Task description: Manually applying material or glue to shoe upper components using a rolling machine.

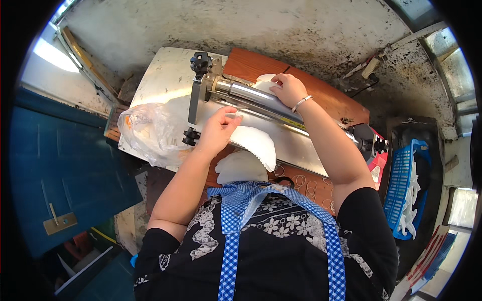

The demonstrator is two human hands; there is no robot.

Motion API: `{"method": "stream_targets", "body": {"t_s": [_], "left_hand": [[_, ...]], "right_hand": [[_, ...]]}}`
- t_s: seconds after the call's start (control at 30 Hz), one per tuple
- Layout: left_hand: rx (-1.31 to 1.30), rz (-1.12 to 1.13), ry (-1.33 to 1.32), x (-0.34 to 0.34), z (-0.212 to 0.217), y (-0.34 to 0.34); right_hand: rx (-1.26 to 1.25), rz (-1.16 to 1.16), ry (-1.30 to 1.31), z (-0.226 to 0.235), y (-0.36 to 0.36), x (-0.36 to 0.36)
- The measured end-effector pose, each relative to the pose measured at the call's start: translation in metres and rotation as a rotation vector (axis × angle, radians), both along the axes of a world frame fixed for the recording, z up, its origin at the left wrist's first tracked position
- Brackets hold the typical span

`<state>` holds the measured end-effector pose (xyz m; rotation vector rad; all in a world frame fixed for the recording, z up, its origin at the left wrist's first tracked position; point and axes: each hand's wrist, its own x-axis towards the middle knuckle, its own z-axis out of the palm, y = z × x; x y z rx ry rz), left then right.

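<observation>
A bench machine with a shiny steel roller lies across the table in front of me. My right hand is over its far side, fingers closed on the edge of a white rounded sheet behind the roller. My left hand hovers at the near side, thumb and fingers bent and apart, with nothing seen between them. Close below it, a white curved piece with a scalloped edge lies over the machine's near edge. More white pieces sit beneath it, partly hidden by my apron.
Black knobs stick out at the machine's left end. A clear plastic bag rests left of it. Several thin loops lie on the brown board near me. At right stands a blue basket with white pieces; a blue door is at left.
</observation>
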<state>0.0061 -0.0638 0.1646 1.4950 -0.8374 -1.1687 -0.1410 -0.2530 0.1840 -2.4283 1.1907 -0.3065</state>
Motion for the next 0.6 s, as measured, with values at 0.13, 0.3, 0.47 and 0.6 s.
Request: {"method": "stream_targets", "body": {"t_s": [0.13,0.3,0.47,0.6], "left_hand": [[0.038,-0.003,0.149,0.018,0.014,0.045],[-0.055,0.073,0.288,0.037,0.002,0.068],[-0.113,0.124,-0.327,0.004,-0.005,0.033],[-0.295,0.216,-0.489,-0.018,-0.031,-0.012]], "right_hand": [[-0.412,0.280,-0.357,0.046,0.057,-0.033],[-0.537,0.536,0.002,0.014,0.106,-0.084],[-0.424,0.263,-0.268,0.032,0.082,-0.044],[0.195,0.091,-0.146,0.016,0.026,0.007]]}}
